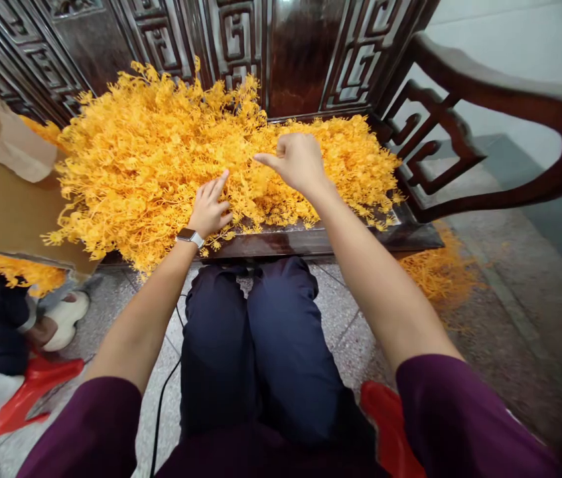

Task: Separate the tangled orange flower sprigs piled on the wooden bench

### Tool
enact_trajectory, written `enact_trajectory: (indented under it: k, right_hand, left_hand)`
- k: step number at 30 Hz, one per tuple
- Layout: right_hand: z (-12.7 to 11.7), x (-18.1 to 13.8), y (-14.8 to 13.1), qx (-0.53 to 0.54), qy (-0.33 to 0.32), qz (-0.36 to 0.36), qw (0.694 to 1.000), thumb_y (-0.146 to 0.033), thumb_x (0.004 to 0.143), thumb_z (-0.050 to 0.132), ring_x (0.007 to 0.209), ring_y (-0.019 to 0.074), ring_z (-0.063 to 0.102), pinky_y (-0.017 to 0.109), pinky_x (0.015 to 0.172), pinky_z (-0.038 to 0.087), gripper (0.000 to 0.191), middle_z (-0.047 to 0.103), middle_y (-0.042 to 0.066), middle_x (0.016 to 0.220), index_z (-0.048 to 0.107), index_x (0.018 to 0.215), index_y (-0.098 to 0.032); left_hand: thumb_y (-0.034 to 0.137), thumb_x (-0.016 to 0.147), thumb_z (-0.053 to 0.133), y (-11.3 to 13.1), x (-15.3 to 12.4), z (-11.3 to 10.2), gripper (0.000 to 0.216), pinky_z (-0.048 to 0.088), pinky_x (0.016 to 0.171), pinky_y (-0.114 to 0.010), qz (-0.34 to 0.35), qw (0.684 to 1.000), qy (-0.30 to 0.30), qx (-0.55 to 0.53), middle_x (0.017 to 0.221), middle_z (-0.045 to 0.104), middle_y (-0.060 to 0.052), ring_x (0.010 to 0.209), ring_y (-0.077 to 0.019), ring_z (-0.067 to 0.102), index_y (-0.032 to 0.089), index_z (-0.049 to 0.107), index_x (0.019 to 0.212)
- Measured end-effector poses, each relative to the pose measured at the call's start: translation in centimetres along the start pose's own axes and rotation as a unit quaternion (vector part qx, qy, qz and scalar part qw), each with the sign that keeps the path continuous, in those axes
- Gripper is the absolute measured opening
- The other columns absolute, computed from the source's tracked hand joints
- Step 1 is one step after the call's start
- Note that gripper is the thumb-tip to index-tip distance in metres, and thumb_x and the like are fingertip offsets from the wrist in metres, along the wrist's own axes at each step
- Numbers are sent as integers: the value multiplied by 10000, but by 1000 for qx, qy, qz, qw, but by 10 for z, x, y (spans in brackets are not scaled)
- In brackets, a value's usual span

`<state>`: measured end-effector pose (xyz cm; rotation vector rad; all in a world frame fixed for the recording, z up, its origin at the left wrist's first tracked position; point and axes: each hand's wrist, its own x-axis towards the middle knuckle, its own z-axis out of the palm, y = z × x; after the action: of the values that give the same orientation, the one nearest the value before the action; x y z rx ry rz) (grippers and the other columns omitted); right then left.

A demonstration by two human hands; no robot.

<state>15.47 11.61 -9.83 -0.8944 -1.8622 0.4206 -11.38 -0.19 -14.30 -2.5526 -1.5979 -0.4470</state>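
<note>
A heap of orange plastic sprigs (pixel 151 166) covers the dark carved wooden seat (pixel 310 240), with a cardboard box (pixel 6 212) at its left. The left hand (pixel 208 211) lies loosely spread on the heap's near edge. The right hand (pixel 296 161) hovers above the heap, curled, thumb and forefinger pinched; whether on a sprig I cannot tell.

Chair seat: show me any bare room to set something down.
Only a bare strip of dark seat along its front edge, widening at the right corner by the armrest. The orange sprigs crowd everything else, under the left hand and right hand.
</note>
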Motion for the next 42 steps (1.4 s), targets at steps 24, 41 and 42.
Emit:
enact_trajectory:
  k: [24, 41, 42]
  right_hand:
    - [-11, -111, -170, -24, -10, 89, 996, -323, 935, 599, 491, 97, 322, 281, 564, 265, 464, 324, -57, 514, 327, 575, -218]
    - [-99, -163, -209, 209, 132, 224, 943, -299, 928, 759, 553, 80, 255, 274, 535, 238, 556, 307, -62, 569, 350, 567, -190]
    - [-100, -164, -209, 212, 133, 229, 941, -319, 931, 759, 554, 81, 255, 273, 533, 237, 557, 310, -60, 571, 354, 571, -191]
  left_hand:
    - [309, 746, 750, -25, 5, 9, 289, 178, 1186, -732, -151, 985, 16, 86, 1478, 559, -264, 1441, -529, 406, 155, 816, 980]
    - [267, 843, 771, -41, 17, -26, 344, 246, 1245, -626, -154, 982, -100, 51, 1737, 165, -270, 1507, -416, 345, 6, 750, 1066]
    - [267, 816, 801, -38, 18, -35, 367, 291, 1221, -638, -147, 980, -124, 45, 1728, 182, -286, 1473, -419, 397, -1, 749, 1062]
